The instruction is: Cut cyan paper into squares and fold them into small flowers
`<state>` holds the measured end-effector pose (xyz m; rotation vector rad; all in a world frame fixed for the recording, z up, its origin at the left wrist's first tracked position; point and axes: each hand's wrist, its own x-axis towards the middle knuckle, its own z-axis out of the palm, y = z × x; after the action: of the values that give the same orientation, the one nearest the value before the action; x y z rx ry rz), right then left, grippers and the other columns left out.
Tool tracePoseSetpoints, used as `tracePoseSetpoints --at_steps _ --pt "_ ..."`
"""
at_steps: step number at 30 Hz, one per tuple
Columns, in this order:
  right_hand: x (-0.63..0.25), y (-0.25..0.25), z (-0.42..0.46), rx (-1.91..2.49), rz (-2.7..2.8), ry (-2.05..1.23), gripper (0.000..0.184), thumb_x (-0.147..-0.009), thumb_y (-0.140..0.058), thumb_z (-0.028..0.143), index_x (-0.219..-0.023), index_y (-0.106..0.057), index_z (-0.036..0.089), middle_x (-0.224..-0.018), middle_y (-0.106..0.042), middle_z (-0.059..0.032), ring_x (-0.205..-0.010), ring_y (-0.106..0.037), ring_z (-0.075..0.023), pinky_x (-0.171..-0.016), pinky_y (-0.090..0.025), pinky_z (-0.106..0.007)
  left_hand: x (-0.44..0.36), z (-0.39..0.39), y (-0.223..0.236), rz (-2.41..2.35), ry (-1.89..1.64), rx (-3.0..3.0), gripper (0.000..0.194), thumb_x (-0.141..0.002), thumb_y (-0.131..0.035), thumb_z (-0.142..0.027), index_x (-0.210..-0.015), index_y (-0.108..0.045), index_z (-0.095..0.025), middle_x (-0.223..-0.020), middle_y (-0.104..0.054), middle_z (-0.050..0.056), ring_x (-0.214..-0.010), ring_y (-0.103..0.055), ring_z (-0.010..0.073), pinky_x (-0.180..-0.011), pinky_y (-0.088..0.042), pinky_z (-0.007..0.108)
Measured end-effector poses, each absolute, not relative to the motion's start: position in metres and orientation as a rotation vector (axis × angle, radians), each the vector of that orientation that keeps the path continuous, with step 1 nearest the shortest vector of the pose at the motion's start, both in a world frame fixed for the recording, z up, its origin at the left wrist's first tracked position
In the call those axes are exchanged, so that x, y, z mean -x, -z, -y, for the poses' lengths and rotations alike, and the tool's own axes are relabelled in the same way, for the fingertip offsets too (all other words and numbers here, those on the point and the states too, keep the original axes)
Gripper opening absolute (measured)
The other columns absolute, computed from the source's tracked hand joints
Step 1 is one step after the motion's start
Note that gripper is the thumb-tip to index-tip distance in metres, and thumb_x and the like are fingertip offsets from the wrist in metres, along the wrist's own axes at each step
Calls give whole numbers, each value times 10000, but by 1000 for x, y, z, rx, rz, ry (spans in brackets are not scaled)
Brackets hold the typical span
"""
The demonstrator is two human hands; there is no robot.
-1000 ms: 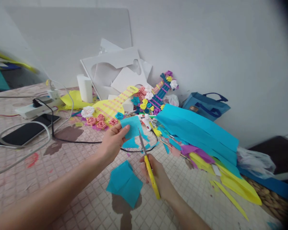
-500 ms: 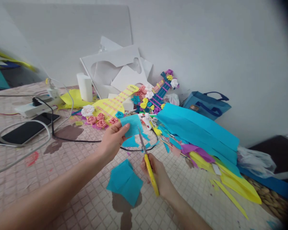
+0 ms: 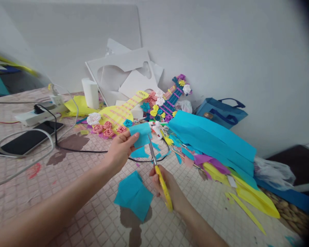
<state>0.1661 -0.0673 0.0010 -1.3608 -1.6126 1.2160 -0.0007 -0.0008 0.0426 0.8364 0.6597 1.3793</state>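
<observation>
From where I stand, taking the person's hands as the middle of the dial with twelve straight ahead, the paper (image 3: 143, 132) is up at twelve, a small blue piece held above the surface (image 3: 92, 209). The left hand (image 3: 120, 151) has it pinched at its near-left side, thumb on top, most of the sheet spread free toward one o'clock. The right hand (image 3: 173, 189) has its grip wrapped round the yellow handles of the scissors (image 3: 159, 174), whose blades point to about twelve, tips at the right-hand edge of the paper. I can't tell whether any paper lies between them.

To cut this neatly, I'd say, the sheet wants a little tension and turning by the left hand, so the scissors can hold one angle. Short bites should suit such limp stuff better than one long snip, and the left thumb is best kept well behind the line.

Offcuts (image 3: 139, 152) lie beneath the paper, and the glue gun (image 3: 157, 130) is just beyond at one, so the blades ought to stay above both. At six, near the wrists, sits a blue stack (image 3: 134, 195), a likely guide for size.
</observation>
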Motion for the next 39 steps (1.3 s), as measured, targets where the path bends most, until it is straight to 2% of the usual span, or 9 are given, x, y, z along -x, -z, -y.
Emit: tracePoseSetpoints --at_steps 4,12,19,27,39 --pt "-165 -4 67 1310 1614 -1241 441 -758 -516 648 -743 -427 216 -688 -440 22 -504 -394 -84 -404 -355 -199 2 1 -43 -667 -1361 -842 237 -712 -747 -286 -902 -714 -150 -843 -740 49 -755 -688 173 -777 -558 310" --pt "-170 0 69 1299 1688 -1219 430 -822 -424 640 -803 -463 212 -578 -393 45 -501 -416 -108 -461 -384 -224 5 1 -45 -674 -1322 -830 220 -703 -753 -284 -860 -723 -133 -824 -743 64 -677 -676 152 -648 -546 242" --pt "-168 -3 68 1316 1653 -1220 412 -805 -460 624 -803 -461 212 -579 -382 47 -497 -397 -108 -453 -365 -227 3 4 -39 -641 -1267 -889 243 -761 -709 -290 -955 -719 -144 -906 -745 81 -774 -697 188 -704 -553 266" --pt "-169 -4 67 1331 1652 -1171 468 -784 -460 663 -806 -451 195 -692 -469 12 -498 -405 -81 -414 -340 -203 0 6 -40 -656 -1241 -910 288 -764 -707 -305 -991 -706 -127 -911 -743 89 -765 -698 190 -704 -560 275" --pt "-164 -2 68 1384 1519 -1276 568 -706 -449 770 -784 -444 208 -583 -401 55 -410 -347 -65 -357 -309 -200 0 5 -36 -651 -1241 -935 279 -787 -687 -309 -999 -699 -128 -910 -741 86 -757 -691 171 -712 -552 263"
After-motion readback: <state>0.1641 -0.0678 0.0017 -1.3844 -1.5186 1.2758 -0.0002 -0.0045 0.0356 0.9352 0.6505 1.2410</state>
